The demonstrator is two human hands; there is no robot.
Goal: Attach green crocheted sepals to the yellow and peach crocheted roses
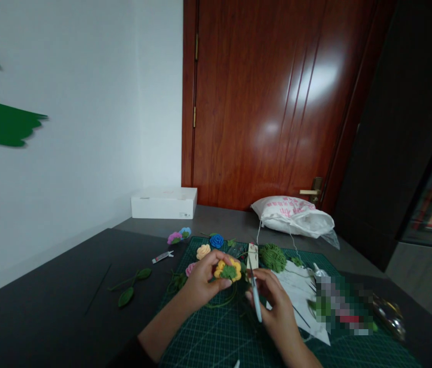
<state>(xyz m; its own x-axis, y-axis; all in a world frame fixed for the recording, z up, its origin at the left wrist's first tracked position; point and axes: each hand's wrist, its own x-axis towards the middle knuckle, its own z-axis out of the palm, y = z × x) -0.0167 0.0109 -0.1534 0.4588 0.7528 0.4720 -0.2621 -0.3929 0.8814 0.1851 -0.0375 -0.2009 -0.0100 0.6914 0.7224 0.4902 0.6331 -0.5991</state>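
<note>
My left hand [202, 281] grips a yellow crocheted flower [234, 269] by its edge, with the green piece at its centre facing up. Close on its right, my right hand [273, 301] has its fingers closed round a slim tool with a pale blue-grey handle [256, 301] and a thin dark tip pointing up and away. A gap shows between the tool and the flower. Thin green stems hang below the flower, above the green cutting mat [216, 337].
Crocheted flowers, a blue one [216, 240] and a peach one [203, 251], lie behind my hands. Green yarn [272, 257] and white paper [300, 291] are at the right. Further back stand a white box [164, 203] and a white bag [292, 214]. Leaves [126, 297] lie at the left.
</note>
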